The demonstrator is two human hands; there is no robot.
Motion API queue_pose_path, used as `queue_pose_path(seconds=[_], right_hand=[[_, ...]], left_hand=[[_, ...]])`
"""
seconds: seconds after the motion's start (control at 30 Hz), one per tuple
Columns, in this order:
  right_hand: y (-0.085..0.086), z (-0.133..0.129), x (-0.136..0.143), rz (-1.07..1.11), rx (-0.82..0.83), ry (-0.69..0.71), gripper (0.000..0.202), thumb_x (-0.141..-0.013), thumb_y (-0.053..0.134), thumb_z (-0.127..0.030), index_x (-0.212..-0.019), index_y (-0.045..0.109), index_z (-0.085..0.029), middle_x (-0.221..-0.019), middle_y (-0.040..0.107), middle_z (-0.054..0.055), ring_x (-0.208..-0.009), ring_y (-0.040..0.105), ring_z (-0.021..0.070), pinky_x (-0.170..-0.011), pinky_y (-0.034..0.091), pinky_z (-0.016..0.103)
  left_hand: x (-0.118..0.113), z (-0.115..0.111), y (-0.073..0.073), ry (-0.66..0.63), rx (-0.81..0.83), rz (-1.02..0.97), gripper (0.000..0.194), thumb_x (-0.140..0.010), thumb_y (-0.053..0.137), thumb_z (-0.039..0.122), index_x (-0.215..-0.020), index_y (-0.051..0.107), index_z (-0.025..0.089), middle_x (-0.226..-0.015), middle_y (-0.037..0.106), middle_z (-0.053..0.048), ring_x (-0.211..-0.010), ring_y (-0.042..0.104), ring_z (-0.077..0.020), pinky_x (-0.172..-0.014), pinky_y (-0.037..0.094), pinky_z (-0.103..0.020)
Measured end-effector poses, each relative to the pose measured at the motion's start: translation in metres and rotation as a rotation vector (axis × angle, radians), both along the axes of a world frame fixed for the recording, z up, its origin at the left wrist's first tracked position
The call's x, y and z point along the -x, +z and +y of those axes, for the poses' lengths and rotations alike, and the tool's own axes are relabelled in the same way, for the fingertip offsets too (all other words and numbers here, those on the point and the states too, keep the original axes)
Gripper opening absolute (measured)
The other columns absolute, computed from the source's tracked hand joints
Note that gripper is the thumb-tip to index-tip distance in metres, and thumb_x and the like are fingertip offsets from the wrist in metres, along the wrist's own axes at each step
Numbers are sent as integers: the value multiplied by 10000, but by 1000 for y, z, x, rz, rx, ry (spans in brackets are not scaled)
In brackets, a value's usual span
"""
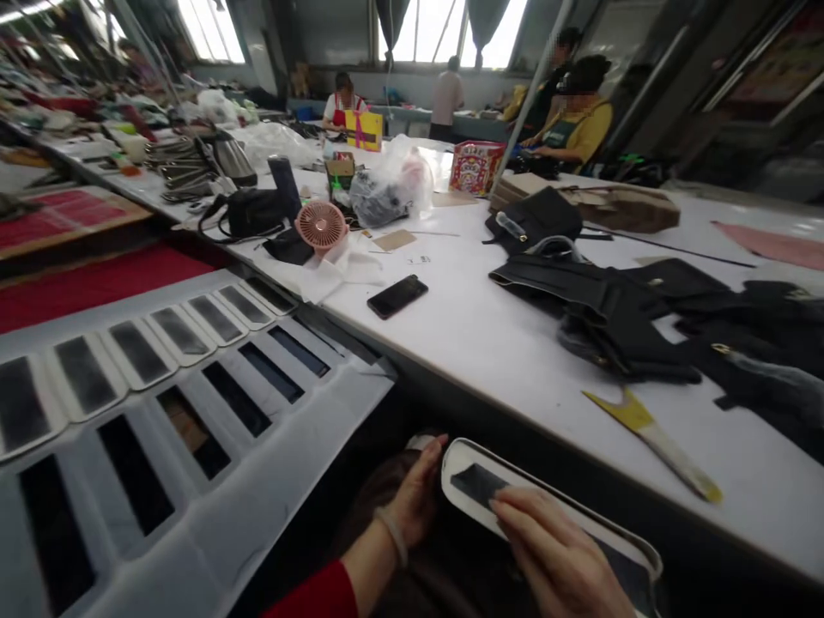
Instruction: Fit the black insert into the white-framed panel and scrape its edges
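Note:
A white-rimmed oblong panel (460, 493) with a dark strip along its middle lies over the person's lap, below the table edge. My right hand (554, 545) is on top of it, fingers pressed together at the dark strip; whether they pinch anything there is too small to tell. Beside the panel's left end is my left hand (418, 493), with a band on the wrist and a red sleeve. Its fingers point up near the rim, partly hidden. Similar white-rimmed panels (173, 335) lie in a row at the left, above a pale sheet (257, 481) with dark rectangular openings.
The white table (463, 343) holds a black phone (397, 296), a pink fan (322, 227), black bag pieces (598, 300) and a yellow-ended tool (657, 438). A dark gap runs between the pale sheet and table. Several people are farther back.

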State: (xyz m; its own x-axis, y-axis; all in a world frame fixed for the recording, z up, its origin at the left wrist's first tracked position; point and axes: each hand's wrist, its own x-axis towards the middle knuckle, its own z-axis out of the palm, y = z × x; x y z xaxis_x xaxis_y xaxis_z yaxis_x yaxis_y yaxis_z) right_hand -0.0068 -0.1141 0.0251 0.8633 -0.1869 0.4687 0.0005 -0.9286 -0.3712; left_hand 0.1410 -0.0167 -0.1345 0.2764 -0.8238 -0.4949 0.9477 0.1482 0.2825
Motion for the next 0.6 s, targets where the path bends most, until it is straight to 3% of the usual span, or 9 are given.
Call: queue_pose_path(seconds=[0.17, 0.3, 0.6], right_hand=[[-9, 2, -46, 165, -41, 57, 276, -944, 436, -101, -1139, 609, -190, -1124, 656, 72, -990, 604, 220, -847, 548, 359], [-19, 6, -56, 281, -73, 4, 308, -909, 514, -113, -1180, 591, -238, -1195, 632, 25, -992, 576, 255, -829, 530, 435], [-13, 13, -62, 348, -176, -17, 410, -886, 506, -47, -1231, 553, -262, -1184, 615, -8, -996, 538, 225, -867, 473, 394]], left_hand=[[-9, 5, 6, 17, 40, 8, 403, -899, 607, 373, -1243, 602, 163, -1111, 676, -82, -1017, 616, -200, -962, 427, -322], [-11, 6, 8, 21, 55, -42, 369, -899, 614, 331, -1223, 626, 155, -1130, 681, -93, -1035, 612, -197, -966, 419, -315], [-12, 14, 15, -4, 89, -193, 304, -911, 591, 316, -1140, 675, 133, -1152, 669, -97, -1074, 583, -209, -982, 402, -313]])
